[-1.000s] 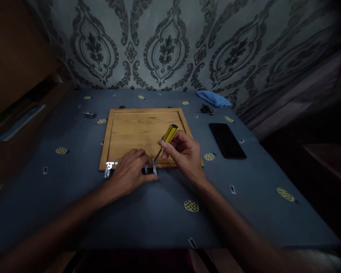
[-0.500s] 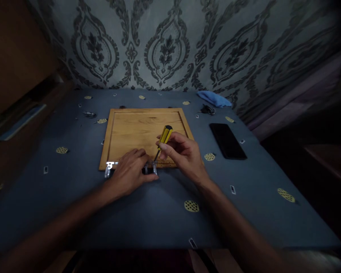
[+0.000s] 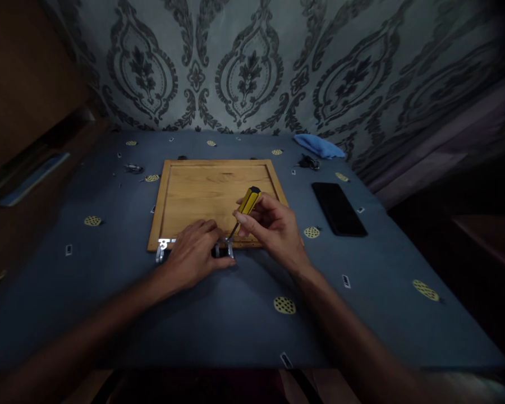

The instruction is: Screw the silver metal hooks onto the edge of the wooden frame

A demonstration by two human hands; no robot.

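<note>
Pale wallpaper with dark, scrolling leaf medallions covers the far wall [image 3: 249, 73]. A smooth blue-grey cover with spotted yellow ovals spreads over the table [image 3: 122, 269]. Brown, flat-sided furniture [image 3: 29, 67] stands at the far left. In the middle of the table lies a rectangular wooden board [image 3: 210, 196], yellowish, grained, with a raised frame round a flat panel. To its right rests a flat black slab [image 3: 339, 209], apparently a phone; farther back lies a crumpled, soft blue cloth [image 3: 318, 146]. Along the board's near edge sits a shiny metal fitting [image 3: 163, 245], curved parts jutting past the edge, its middle hidden. The screwdriver [image 3: 249, 203] has a ridged yellow-and-black handle and a thin shaft. A small dark object [image 3: 309, 163] lies near the cloth, and small metal pieces [image 3: 133, 168] left of the board.

Both forearms reach in from the near side. The left hand [image 3: 193, 247] lies palm down over the fitting, fingers close together and bent, thumb stretched right; whether it grips cannot be told. The right hand [image 3: 275, 227] pinches the handle between thumb and curled fingers, the tool leaning right, its tip at the fitting's right end.
</note>
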